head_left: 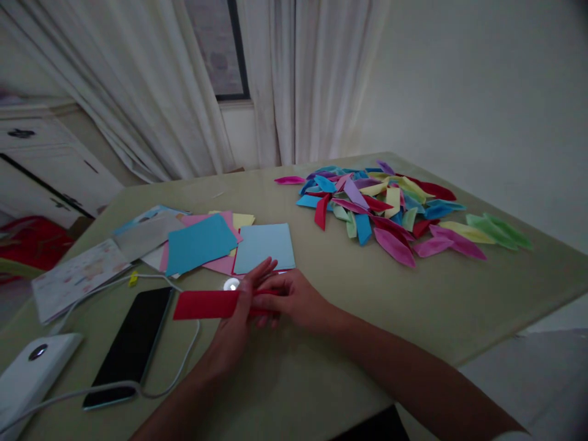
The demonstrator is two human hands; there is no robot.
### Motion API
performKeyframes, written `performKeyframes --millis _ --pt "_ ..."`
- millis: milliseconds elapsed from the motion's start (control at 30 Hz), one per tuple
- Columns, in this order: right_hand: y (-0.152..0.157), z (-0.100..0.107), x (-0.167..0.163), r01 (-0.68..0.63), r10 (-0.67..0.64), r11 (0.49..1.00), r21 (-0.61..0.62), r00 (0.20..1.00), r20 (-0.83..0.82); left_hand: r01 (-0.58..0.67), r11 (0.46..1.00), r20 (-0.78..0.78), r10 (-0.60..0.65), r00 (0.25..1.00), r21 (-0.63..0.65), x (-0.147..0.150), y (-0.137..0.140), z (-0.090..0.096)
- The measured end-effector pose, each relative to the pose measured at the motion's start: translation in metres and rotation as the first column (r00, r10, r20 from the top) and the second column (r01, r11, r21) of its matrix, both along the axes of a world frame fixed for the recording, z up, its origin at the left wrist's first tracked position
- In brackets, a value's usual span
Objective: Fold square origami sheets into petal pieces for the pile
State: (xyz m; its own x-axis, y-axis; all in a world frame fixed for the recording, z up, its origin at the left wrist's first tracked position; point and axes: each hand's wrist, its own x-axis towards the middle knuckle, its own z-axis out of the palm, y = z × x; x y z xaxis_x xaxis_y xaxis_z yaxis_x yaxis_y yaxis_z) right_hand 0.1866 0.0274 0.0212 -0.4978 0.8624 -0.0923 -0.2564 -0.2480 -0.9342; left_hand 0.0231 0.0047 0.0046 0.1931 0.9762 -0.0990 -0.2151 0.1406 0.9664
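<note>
A folded strip of red paper (202,305) lies level across my hands, just above the table. My left hand (243,306) is closed on its middle, thumb on top and fingers beneath. At the strip's right end, my right hand (291,297) pinches the paper between thumb and fingers, which partly hide that end. Right behind my hands is a stack of square sheets with a light blue sheet (265,245) on top and red edges showing below. A small shiny round object (231,284) peeks out beside my left hand.
A heap of folded coloured papers (367,199) covers the table's back right. Loose sheets, including a blue sheet (202,244), spread at the left. Nearer are a phone (131,343), a white cable (184,361) and a white device (39,380). A black object (374,425) shows at the front edge.
</note>
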Motion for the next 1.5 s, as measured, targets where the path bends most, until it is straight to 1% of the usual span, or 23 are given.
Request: performKeyframes --millis 33,100,167,200,233,267,300,367,433,500,533,600,767,833,933,1033,1100,1167,1200,1267,1333,1433,1500 --pt "0.003 0.002 0.006 -0.049 0.049 0.999 0.01 0.998 0.04 -0.049 0.999 0.022 0.049 0.999 0.004 -0.002 0.002 0.003" --pt "0.018 0.008 0.027 -0.022 0.014 0.998 0.061 0.993 0.121 -0.216 0.975 0.095 0.21 0.973 0.055 -0.007 0.009 0.01" --pt "0.036 0.012 0.049 0.114 -0.134 0.987 0.116 0.974 0.183 -0.393 0.916 0.168 0.376 0.911 0.08 -0.013 0.02 0.016" --pt "0.043 0.012 0.057 0.23 -0.254 0.963 0.142 0.949 0.187 -0.49 0.869 0.215 0.466 0.858 0.07 -0.015 0.025 0.017" --pt "0.049 0.012 0.062 0.31 -0.335 0.938 0.159 0.926 0.174 -0.544 0.837 0.245 0.517 0.82 0.057 -0.017 0.029 0.018" --pt "0.052 0.011 0.065 0.364 -0.387 0.917 0.162 0.91 0.145 -0.562 0.826 0.257 0.535 0.805 0.04 -0.018 0.032 0.018" --pt "0.053 0.01 0.065 0.361 -0.382 0.919 0.159 0.915 0.129 -0.536 0.844 0.247 0.516 0.82 0.015 -0.018 0.033 0.017" --pt "0.05 0.006 0.06 0.264 -0.287 0.95 0.169 0.949 0.132 -0.412 0.91 0.225 0.412 0.883 -0.048 -0.015 0.032 0.014" --pt "0.045 0.003 0.055 0.124 -0.168 0.968 0.217 0.965 0.2 -0.338 0.938 0.242 0.348 0.906 -0.082 -0.012 0.027 0.011" --pt "0.042 0.002 0.054 0.056 -0.135 0.959 0.277 0.952 0.275 -0.313 0.946 0.224 0.324 0.919 -0.086 -0.009 0.023 0.01" --pt "0.042 0.002 0.054 0.047 -0.141 0.952 0.302 0.944 0.299 -0.315 0.945 0.195 0.327 0.925 -0.089 -0.009 0.022 0.009" --pt "0.043 0.003 0.057 0.059 -0.166 0.944 0.324 0.935 0.313 -0.342 0.934 0.139 0.354 0.925 -0.101 -0.01 0.023 0.009" --pt "0.049 -0.002 0.058 0.182 -0.256 0.948 0.263 0.925 0.28 -0.365 0.926 0.133 0.376 0.917 -0.096 -0.013 0.029 0.005" --pt "0.051 -0.005 0.057 0.217 -0.27 0.952 0.215 0.927 0.26 -0.366 0.93 0.075 0.368 0.927 -0.042 -0.014 0.03 0.003" --pt "0.053 -0.01 0.057 0.232 -0.251 0.967 0.105 0.941 0.227 -0.364 0.926 -0.028 0.368 0.929 0.101 -0.017 0.031 -0.002" --pt "0.055 -0.012 0.059 0.249 -0.254 0.967 0.051 0.947 0.197 -0.28 0.938 -0.164 0.315 0.935 0.206 -0.02 0.031 -0.005" --pt "0.056 -0.013 0.061 0.261 -0.265 0.964 0.047 0.945 0.191 -0.181 0.963 -0.274 0.233 0.933 0.201 -0.021 0.03 -0.006" --pt "0.057 -0.014 0.064 0.265 -0.278 0.96 0.088 0.939 0.203 -0.119 0.974 -0.349 0.182 0.919 0.195 -0.022 0.029 -0.007" --pt "0.058 -0.014 0.065 0.262 -0.287 0.956 0.136 0.932 0.221 -0.105 0.971 -0.373 0.182 0.91 0.216 -0.023 0.028 -0.008" --pt "0.06 -0.014 0.07 0.239 -0.308 0.937 0.253 0.908 0.283 -0.077 0.951 -0.427 0.206 0.881 0.299 -0.025 0.027 -0.01" --pt "0.063 -0.014 0.074 0.205 -0.327 0.917 0.343 0.877 0.351 -0.024 0.905 -0.496 0.255 0.83 0.426 -0.029 0.027 -0.013" --pt "0.065 -0.015 0.08 0.174 -0.342 0.904 0.391 0.843 0.415 0.115 0.783 -0.602 0.366 0.71 0.612 -0.036 0.028 -0.015" --pt "0.065 -0.016 0.082 0.146 -0.33 0.908 0.392 0.827 0.456 0.239 0.693 -0.645 0.411 0.644 0.68 -0.04 0.031 -0.015"
